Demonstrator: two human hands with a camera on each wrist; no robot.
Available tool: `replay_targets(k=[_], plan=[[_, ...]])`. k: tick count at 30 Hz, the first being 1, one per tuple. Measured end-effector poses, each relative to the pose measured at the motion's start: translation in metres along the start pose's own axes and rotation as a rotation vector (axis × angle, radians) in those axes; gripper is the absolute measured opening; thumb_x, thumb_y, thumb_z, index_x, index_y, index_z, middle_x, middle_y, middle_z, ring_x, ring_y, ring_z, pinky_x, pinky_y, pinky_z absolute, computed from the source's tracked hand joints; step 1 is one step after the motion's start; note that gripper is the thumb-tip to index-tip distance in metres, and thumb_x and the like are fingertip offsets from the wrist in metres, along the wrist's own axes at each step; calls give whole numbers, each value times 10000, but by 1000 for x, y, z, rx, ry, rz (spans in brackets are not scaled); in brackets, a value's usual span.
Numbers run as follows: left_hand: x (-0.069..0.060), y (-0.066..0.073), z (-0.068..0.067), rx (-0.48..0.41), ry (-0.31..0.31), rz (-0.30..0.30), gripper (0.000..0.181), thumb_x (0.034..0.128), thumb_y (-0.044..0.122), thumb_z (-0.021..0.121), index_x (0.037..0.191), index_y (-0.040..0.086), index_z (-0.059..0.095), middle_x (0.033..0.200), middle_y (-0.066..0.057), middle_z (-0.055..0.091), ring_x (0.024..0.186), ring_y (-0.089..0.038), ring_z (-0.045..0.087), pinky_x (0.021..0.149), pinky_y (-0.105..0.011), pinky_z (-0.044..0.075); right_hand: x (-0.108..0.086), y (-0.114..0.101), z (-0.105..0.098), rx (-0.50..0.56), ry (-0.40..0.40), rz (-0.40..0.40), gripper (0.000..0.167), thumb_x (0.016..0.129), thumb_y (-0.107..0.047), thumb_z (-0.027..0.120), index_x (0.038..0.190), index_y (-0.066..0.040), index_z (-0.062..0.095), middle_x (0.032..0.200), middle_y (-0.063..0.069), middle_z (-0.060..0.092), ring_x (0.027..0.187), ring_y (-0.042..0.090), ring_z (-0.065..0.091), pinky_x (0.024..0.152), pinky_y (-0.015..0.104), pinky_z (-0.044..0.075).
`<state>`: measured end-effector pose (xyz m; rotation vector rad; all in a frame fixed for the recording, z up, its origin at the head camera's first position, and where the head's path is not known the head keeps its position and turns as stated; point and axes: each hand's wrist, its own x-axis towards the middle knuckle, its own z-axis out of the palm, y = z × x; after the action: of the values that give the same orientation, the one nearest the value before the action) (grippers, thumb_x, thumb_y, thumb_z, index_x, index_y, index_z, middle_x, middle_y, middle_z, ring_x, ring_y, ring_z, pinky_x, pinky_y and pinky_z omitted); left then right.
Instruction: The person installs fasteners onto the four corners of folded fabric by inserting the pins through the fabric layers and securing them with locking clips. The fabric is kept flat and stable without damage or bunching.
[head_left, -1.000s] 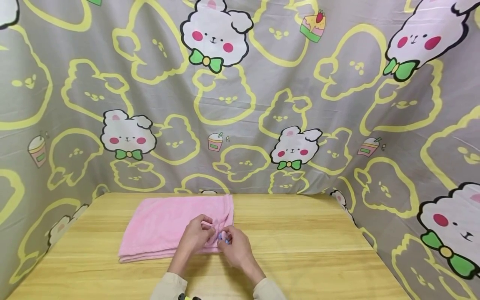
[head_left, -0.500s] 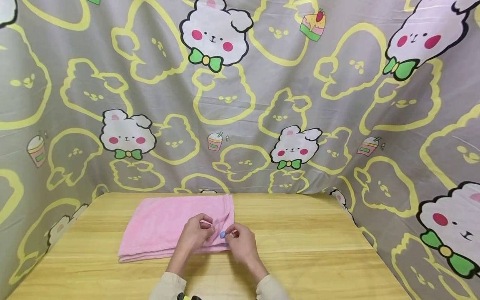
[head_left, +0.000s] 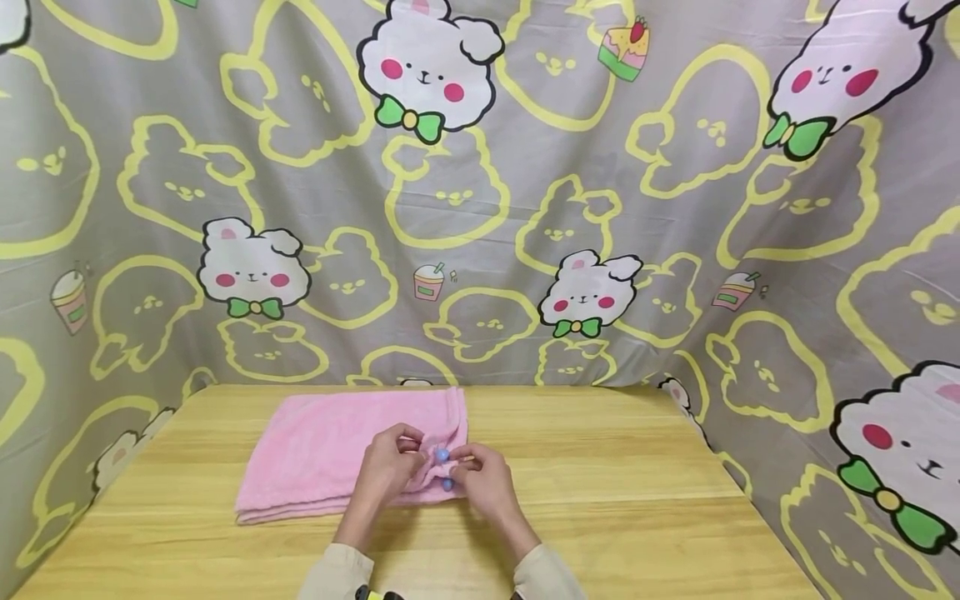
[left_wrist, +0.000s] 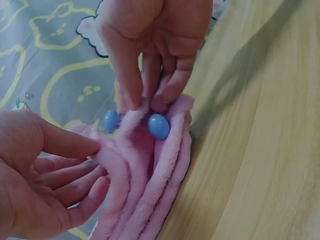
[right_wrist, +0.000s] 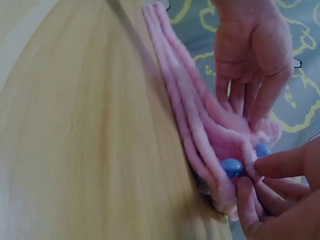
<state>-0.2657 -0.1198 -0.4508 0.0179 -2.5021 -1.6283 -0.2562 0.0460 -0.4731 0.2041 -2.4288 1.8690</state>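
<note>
A folded pink plush blanket (head_left: 322, 450) lies on the table, its right end bunched up between both hands. My left hand (head_left: 390, 462) pinches a fold of it between thumb and fingers. Opposite, my right hand (head_left: 483, 483) pinches the blanket's edge beside two blue egg-shaped knobs. One blue knob (left_wrist: 159, 126) sits between the folds; the other blue knob (left_wrist: 112, 121) stands on the outer side of a fold, near the left fingertips. In the right wrist view, a small clear piece (right_wrist: 204, 189) shows at the blanket's lower edge. How the knobs are fixed is hidden.
The light wooden table (head_left: 615, 467) extends to the right and in front of the blanket. A grey curtain (head_left: 480, 217) printed with rabbits and yellow outlines hangs behind it and at both sides.
The right fingers have shifted from one blue knob to the blanket's edge beside it. Both knobs now show plainly and the cloth is more gathered. The left hand stays nearly still.
</note>
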Motion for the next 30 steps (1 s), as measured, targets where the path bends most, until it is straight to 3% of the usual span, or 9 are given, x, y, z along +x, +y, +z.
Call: replay_targets(k=[5, 12, 19, 23, 26, 30], plan=[[2, -2, 3, 36, 43, 11, 266, 729, -54, 693, 974, 47, 717, 892, -87, 763, 781, -135, 669, 672, -277, 507, 0, 3, -1, -111, 6, -39, 162, 790, 54, 659, 923, 2, 735, 761, 93, 708, 671, 94, 594, 551, 202, 491], [-2, -3, 13, 126, 69, 87, 239, 674, -30, 778, 877, 83, 722, 806, -44, 752, 691, -100, 640, 681, -315, 492, 1, 5, -6, -204, -24, -32, 89, 824, -20, 674, 892, -37, 728, 715, 29, 676, 617, 73, 564, 532, 218, 449], [-4, 4, 14, 112, -19, 121, 224, 690, -57, 785, 868, 70, 737, 789, -39, 748, 697, -106, 656, 659, -277, 516, 3, 2, -6, -242, -39, -52, 64, 836, -47, 687, 886, -41, 727, 705, 24, 660, 610, 89, 538, 516, 223, 419], [-8, 6, 12, 124, -77, 110, 89, 789, 33, 794, 854, 86, 763, 796, -13, 745, 732, -107, 637, 699, -294, 506, 2, 2, -6, -249, -46, -42, 72, 833, -59, 694, 893, -45, 733, 689, 10, 642, 598, 92, 522, 515, 230, 408], [-9, 5, 12, 139, -81, 110, 33, 871, 97, 756, 848, 106, 778, 817, 3, 753, 748, -109, 614, 717, -306, 483, 2, 2, -5, -254, -50, -24, 87, 827, -49, 691, 904, -41, 733, 678, -2, 627, 594, 93, 525, 524, 239, 411], [-9, 4, 13, 127, -69, 128, 51, 848, 37, 754, 849, 86, 765, 808, -12, 753, 732, -106, 625, 699, -291, 495, 3, 2, -6, -257, -45, -9, 117, 828, -48, 686, 934, -31, 733, 706, 10, 651, 620, 98, 555, 555, 253, 439]])
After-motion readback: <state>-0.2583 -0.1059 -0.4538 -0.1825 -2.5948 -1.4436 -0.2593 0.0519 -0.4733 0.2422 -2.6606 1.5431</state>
